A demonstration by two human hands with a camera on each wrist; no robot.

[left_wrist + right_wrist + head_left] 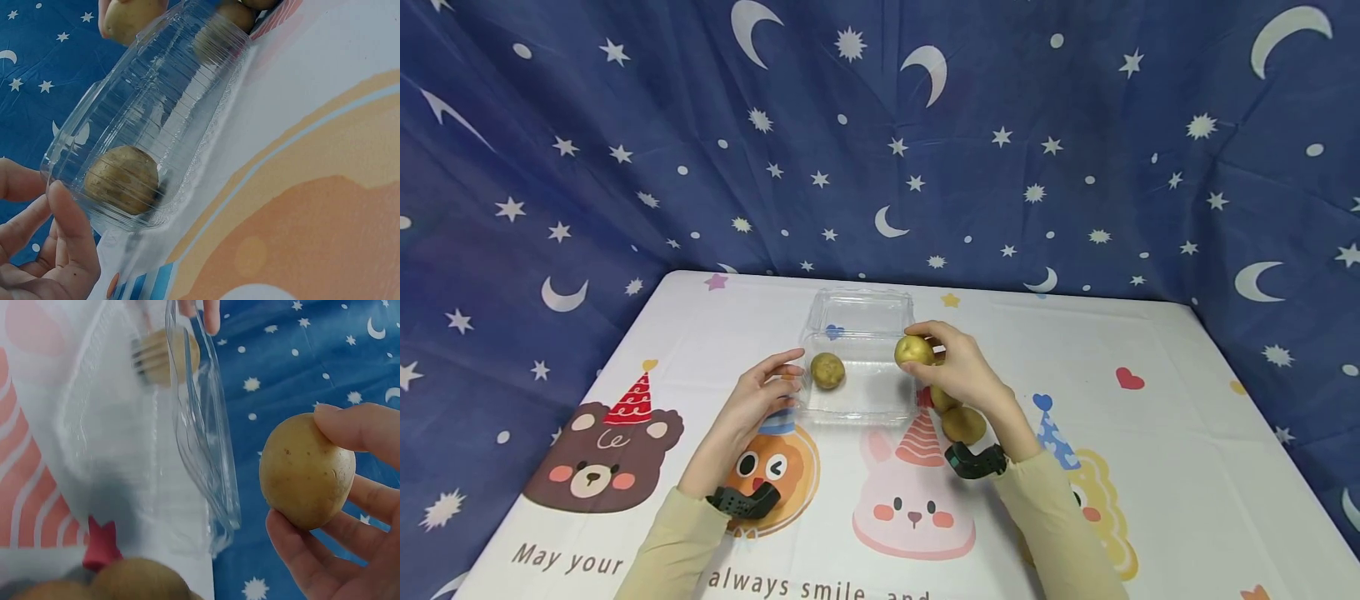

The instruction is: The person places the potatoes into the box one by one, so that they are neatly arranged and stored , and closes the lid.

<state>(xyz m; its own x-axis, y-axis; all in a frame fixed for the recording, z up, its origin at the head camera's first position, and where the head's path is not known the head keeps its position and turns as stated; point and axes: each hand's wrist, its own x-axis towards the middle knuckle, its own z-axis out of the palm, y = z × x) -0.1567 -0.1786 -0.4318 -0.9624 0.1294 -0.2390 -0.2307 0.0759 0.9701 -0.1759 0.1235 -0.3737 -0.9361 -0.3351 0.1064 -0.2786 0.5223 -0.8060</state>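
1. Right hand point(962, 362): partly closed, thumb and fingers gripping the held potato point(913, 353).
2. Held potato: within the right hand's grasp, raised off the desk point(1195, 467), and seen from the head view over the right wall of the box point(872, 392). Exact height cannot be determined.
3. Held potato, orientation: slightly oval; in the right wrist view its long axis runs roughly from the thumb side toward the lower fingers.
4. Left hand point(763, 392): fingers bent, thumb and forefinger pinching the left edge of the box.
5. Box: clear plastic, left of the desk's middle and nearer its far edge. Long axis lies side to side, roughly parallel to that edge. Lid point(865, 310) open toward the far edge.
6. Boxed potato point(827, 371): rests at the left end of the box, just beside the left hand.
7. Loose potatoes point(964, 425): at least two, on the desk just beyond the box's right wall, under the right hand and wrist.
8. Backdrop: blue curtain point(955, 200) beyond the desk's far edge.
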